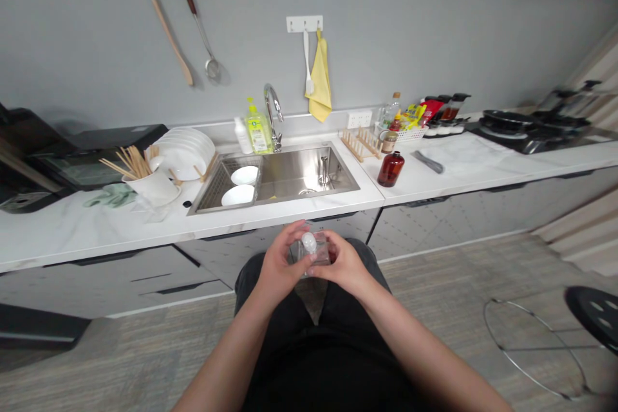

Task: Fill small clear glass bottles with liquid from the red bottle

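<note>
Clear container (pixel 320 247) clasped between the left hand (pixel 282 262) and the right hand (pixel 346 264), both touching it, on the wearer's side of the counter (pixel 72 232), white round part (pixel 309 243) facing the camera, long axis indeterminable.

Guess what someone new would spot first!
Probably the yellow cloth, hanging on the wall right of the faucet. Then the red-brown bottle on the counter right of the sink, and the clear thing with a whitish top, held low in the middle by the left grip and right grip.
</note>
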The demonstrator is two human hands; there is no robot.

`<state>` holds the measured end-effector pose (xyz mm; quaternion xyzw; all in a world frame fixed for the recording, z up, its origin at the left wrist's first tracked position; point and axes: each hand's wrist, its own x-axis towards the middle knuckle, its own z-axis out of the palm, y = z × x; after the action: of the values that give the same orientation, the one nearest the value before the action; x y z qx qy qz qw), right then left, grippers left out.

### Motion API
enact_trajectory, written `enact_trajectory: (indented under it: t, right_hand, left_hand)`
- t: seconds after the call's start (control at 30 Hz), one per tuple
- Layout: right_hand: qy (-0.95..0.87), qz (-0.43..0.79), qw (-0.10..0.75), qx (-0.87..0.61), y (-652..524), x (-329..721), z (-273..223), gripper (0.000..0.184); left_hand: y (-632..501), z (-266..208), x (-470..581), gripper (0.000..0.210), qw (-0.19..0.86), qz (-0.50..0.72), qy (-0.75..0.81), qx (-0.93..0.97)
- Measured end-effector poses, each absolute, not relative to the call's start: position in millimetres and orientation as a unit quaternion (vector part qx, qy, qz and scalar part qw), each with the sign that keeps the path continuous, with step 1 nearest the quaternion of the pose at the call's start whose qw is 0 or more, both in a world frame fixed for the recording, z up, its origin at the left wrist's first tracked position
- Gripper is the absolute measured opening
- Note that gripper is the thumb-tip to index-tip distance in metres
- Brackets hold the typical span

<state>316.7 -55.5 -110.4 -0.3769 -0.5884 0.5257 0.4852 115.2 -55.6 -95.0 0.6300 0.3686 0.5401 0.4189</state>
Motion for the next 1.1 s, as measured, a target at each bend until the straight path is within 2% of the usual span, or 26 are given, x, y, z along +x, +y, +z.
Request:
enact_trajectory:
  t: [0.23,0.37,0.43,0.5,0.67,0.8,0.97,1.1]
  right_hand:
    - [-0.579,0.539,0.474,-0.387,-55.4,316.7,-110.6,0.075]
    - [-0.595,0.512,0.464,-0.41,-54.2,316.1,-111.2,0.073]
    - [-0.605,0.486,0.459,-0.433,-53.9,316.4,-112.3,0.072]
    - [-0.612,0.47,0.452,-0.448,-53.8,317.0,-113.9,0.073]
    - [-0.622,0.462,0.439,-0.454,-54.6,318.2,-116.4,0.069]
    - [-0.626,0.461,0.437,-0.452,-55.3,317.6,-116.7,0.069]
    - [-0.629,0.454,0.442,-0.45,-54.6,316.2,-118.0,0.069]
    - [-0.632,0.451,0.439,-0.453,-53.3,316.7,-118.9,0.068]
  left_hand:
    - [-51.4,-94.9,117.1,0.053,0.369,0.546,0.41,0.631]
    - [-54.0,-81.6,115.6,0.024,0.274,0.522,0.425,0.687]
    - [-54.9,-76.6,113.7,0.019,0.222,0.518,0.433,0.704]
    - [-54.3,-75.6,111.1,0.022,0.219,0.525,0.439,0.695]
    - [-50.5,-82.1,102.9,0.031,0.283,0.54,0.454,0.65]
    - [-52.1,-80.3,97.8,0.054,0.302,0.531,0.443,0.656]
    - [-54.8,-74.5,96.3,0.039,0.254,0.508,0.432,0.701]
    - [-54.0,-79.0,97.2,0.043,0.257,0.519,0.439,0.687]
